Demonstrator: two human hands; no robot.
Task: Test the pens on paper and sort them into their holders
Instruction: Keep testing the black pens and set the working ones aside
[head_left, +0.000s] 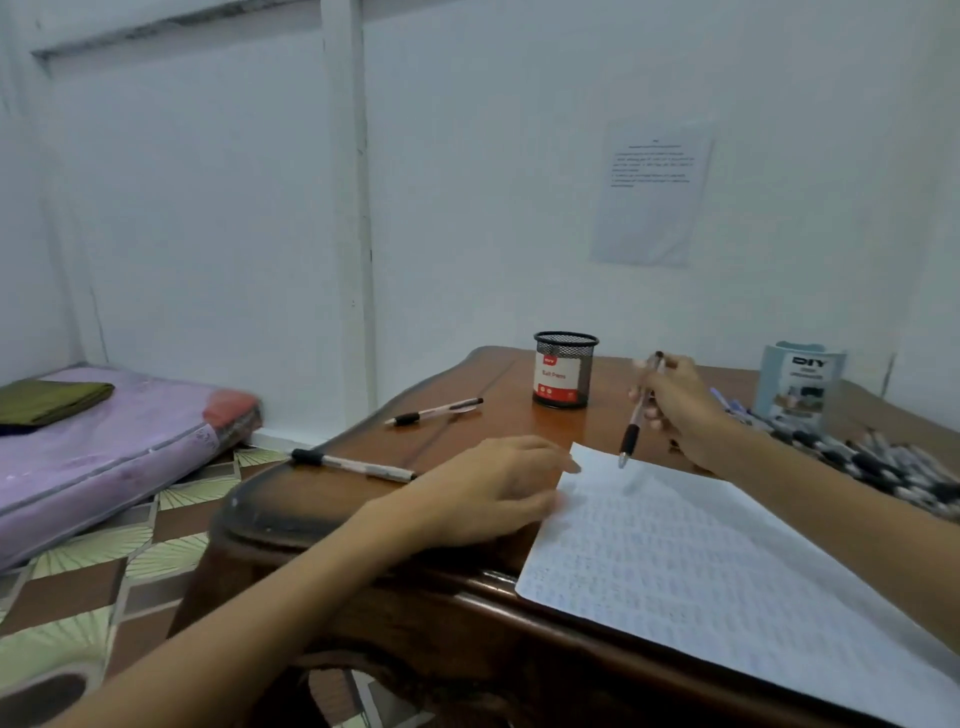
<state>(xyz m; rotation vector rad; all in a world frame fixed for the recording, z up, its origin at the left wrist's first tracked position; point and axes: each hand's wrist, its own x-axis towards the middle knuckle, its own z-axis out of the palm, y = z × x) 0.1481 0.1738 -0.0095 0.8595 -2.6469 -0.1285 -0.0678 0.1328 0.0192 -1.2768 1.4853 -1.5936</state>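
Pinching a pen (636, 421) in my right hand (680, 410), I held its tip just above the far corner of the paper (701, 571); my left hand (488, 488) lay relaxed, fingertips (567, 464) touching the sheet's edge. The wooden table (322, 499) carried a mesh holder (565, 370), a blue holder (797, 387) and a pen pile (883, 462). A mattress (104, 447) lay on the floor (156, 530).
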